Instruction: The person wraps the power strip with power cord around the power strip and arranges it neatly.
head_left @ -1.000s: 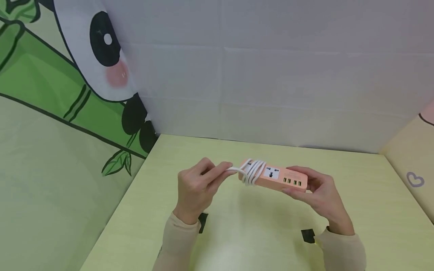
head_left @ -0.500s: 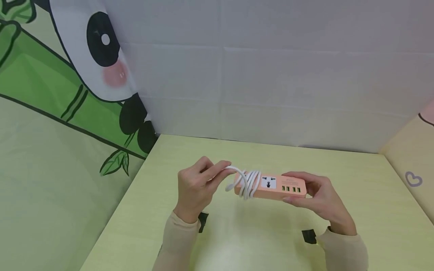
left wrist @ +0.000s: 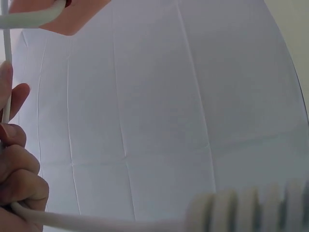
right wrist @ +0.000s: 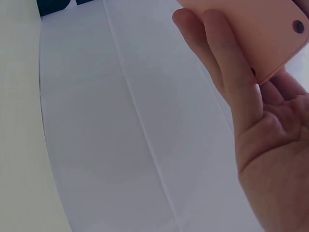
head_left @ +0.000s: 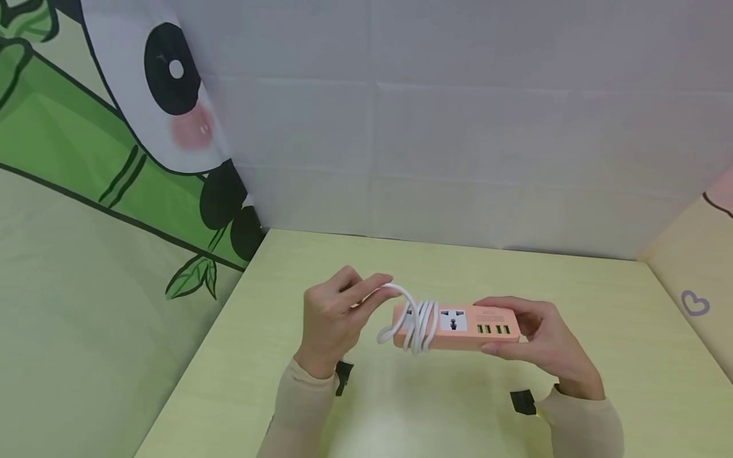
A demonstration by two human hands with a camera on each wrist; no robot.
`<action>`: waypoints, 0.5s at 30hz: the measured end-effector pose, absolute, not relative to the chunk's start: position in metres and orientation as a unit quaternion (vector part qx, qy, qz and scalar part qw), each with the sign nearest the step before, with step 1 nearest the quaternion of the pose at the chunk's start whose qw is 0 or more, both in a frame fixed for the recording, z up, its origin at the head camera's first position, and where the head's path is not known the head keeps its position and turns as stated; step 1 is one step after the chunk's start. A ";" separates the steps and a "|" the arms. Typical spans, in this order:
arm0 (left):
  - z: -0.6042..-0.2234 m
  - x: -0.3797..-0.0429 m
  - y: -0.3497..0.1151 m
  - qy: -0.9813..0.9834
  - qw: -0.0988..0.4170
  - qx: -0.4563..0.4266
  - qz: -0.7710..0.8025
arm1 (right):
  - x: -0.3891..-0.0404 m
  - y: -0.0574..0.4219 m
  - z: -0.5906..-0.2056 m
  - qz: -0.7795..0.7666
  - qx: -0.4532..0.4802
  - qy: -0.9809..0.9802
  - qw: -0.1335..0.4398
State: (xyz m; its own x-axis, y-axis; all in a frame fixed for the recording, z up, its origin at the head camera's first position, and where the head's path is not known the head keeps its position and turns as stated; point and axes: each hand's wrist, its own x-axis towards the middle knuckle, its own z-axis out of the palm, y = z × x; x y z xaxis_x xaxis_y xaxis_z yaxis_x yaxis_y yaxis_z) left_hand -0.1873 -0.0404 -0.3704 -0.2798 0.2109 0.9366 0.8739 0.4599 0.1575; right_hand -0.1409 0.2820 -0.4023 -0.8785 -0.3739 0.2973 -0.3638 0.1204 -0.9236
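Note:
A pink power strip [head_left: 475, 342] with a socket and several USB ports is held above the table, its face tilted toward the head camera. My right hand [head_left: 538, 334] grips its right end, thumb on the near side and fingers behind; in the right wrist view its pink underside [right wrist: 260, 34] shows against the fingers. Several turns of white cable [head_left: 422, 327] wrap the strip's left end. My left hand [head_left: 338, 312] pinches a stretch of that cable, which arcs from the fingertips to the strip. In the left wrist view, a blurred ribbed white cable section [left wrist: 246, 210] shows close up.
Below the hands spreads a pale yellow table [head_left: 435, 413]. Two black tape patches [head_left: 523, 402] mark it near the forearms. A grey-white wall sheet [head_left: 458, 140] stands behind, and a printed panda-and-bamboo sheet [head_left: 86, 267] lines the left side.
The power strip's left end has come down and the strip lies more level, a little lower. The cable between the left fingers and the strip now bows in a larger loop.

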 end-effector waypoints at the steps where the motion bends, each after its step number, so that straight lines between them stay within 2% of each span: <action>1: -0.371 -0.188 -0.041 -0.719 0.462 -0.380 -0.354 | -0.141 0.282 -0.402 -0.616 -0.253 0.745 0.006; 15: -0.377 -0.191 -0.040 -0.719 0.403 -0.402 -0.399 | -0.141 0.277 -0.403 -0.652 -0.334 0.681 0.006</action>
State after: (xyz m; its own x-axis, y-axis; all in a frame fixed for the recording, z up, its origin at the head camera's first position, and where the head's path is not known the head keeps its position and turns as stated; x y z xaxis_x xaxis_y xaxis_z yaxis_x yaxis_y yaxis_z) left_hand -0.1911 -0.0400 -0.3771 -0.3530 0.2558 0.9000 0.8992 0.3584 0.2509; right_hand -0.1415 0.2773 -0.4026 -0.7768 -0.4632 0.4267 -0.4462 -0.0733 -0.8919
